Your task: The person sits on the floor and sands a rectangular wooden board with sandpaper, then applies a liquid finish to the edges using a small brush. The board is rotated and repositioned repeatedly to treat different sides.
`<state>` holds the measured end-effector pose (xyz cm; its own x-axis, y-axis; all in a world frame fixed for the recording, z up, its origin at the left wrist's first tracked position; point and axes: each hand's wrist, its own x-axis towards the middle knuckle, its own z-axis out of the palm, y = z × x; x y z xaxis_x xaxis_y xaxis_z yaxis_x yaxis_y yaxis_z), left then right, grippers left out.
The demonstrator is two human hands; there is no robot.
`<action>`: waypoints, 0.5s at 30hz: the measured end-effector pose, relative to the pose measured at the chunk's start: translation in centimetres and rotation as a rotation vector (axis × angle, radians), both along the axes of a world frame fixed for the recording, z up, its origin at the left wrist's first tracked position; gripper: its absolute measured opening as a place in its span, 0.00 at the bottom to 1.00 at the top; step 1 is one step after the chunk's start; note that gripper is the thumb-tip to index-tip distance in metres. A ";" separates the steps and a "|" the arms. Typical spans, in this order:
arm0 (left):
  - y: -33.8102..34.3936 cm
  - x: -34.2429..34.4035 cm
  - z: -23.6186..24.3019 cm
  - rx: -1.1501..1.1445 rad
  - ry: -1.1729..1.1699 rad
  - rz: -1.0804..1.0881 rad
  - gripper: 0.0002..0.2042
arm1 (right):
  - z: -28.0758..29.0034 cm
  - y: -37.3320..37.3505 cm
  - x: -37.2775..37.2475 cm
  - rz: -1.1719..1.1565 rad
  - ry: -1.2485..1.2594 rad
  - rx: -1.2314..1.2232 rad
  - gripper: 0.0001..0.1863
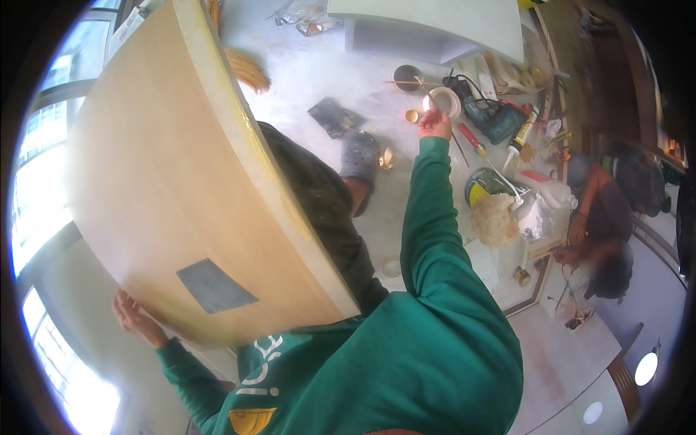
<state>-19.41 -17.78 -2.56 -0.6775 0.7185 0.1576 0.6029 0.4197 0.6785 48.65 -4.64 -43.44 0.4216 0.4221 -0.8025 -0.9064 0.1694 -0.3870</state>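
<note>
A large wood-grain panel (pixel 174 159) stands tilted across my left side, with a yellowish smear along its pale edge. A dark grey rectangular sheet (pixel 216 286) lies against its face near the lower end. My left hand (pixel 139 319) is at the panel's lower left edge, its fingers curled around the border. My right hand (pixel 435 125) reaches forward, its fingers closed on a thin stick-like tool (pixel 426 90) over a white round tub (pixel 444 104); the tool's far end is hard to make out. A small yellow-topped cup (pixel 412 116) stands just left of that hand.
Right of my arm lie a teal power tool (pixel 502 123), a sealant tube (pixel 520 138), a red-handled tool (pixel 471 138), a tin (pixel 484 185) and a white bottle (pixel 547 190). A dark pot (pixel 407 77) stands farther off. Another person (pixel 605 217) crouches at the right.
</note>
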 end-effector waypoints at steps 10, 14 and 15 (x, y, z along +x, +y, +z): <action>11.5 2.5 8.3 0.163 0.884 -0.765 0.23 | 0.1 -0.5 1.1 0.052 -0.102 -0.158 0.14; 15.8 10.9 9.3 0.284 0.819 -0.892 0.19 | -0.4 -0.5 0.7 0.029 -0.135 -0.191 0.14; 16.7 12.0 9.6 0.306 0.806 -0.914 0.18 | -0.1 -0.2 0.3 0.013 -0.136 -0.201 0.15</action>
<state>-7.45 -1.10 7.01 0.4145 0.7348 0.5370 0.8777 -0.4787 -0.0224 48.96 -4.89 -43.57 0.5273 0.2661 -0.8069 -0.8451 0.0653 -0.5307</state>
